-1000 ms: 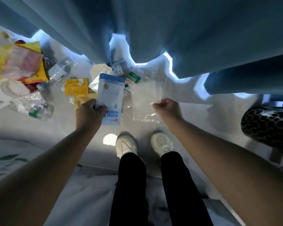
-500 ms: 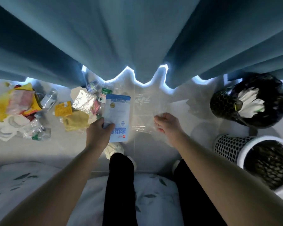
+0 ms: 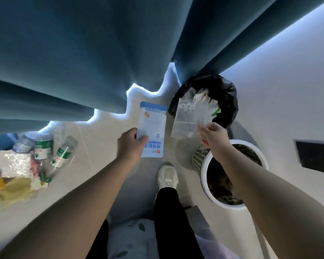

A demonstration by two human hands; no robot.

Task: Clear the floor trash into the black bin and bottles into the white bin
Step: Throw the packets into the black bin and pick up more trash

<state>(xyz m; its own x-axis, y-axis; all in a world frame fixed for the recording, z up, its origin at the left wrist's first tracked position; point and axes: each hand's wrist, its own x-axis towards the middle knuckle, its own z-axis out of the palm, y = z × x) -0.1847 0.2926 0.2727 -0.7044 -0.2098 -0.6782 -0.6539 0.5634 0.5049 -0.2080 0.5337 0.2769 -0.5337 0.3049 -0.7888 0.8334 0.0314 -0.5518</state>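
– Fingertips [image 3: 202,130] of the right hand [image 3: 215,136] pinch the near corner of the clear bag [image 3: 185,118], thumb vs. forefinger, the other digits curled under. The bag stands up beyond them, its far end overlapping the mouth of the black bin [image 3: 230,101].

– Risk there?

– Thin film, corner grip only. Let go before it's fully past the rim & it'll prob. flutter down betw. the two bins. Or it could drift into the white bin [image 3: 203,176], which sits right under that wrist. That's the wrong bin for trash.

– Other hand?

– Left hand [image 3: 131,146]: fingers wrapped round the lower left edge of the blue-white packet [image 3: 152,128], thumb across its face. The packet is flat & upright, just left of the bag, over bare floor short of the black bin. It needs more reach to the right. Dropped from there, it likely misses.

– Arm pose?

– Both forearms are bare & stretched fwd. The right one crosses above the white bin. The left one angles in from the left.

– Much left to do?

– Plenty, by the look of it. Bottles [image 3: 43,148] & wrappers [image 3: 17,163] lie well left of the left hand's fingers, by the curtain [image 3: 82,62] hem.
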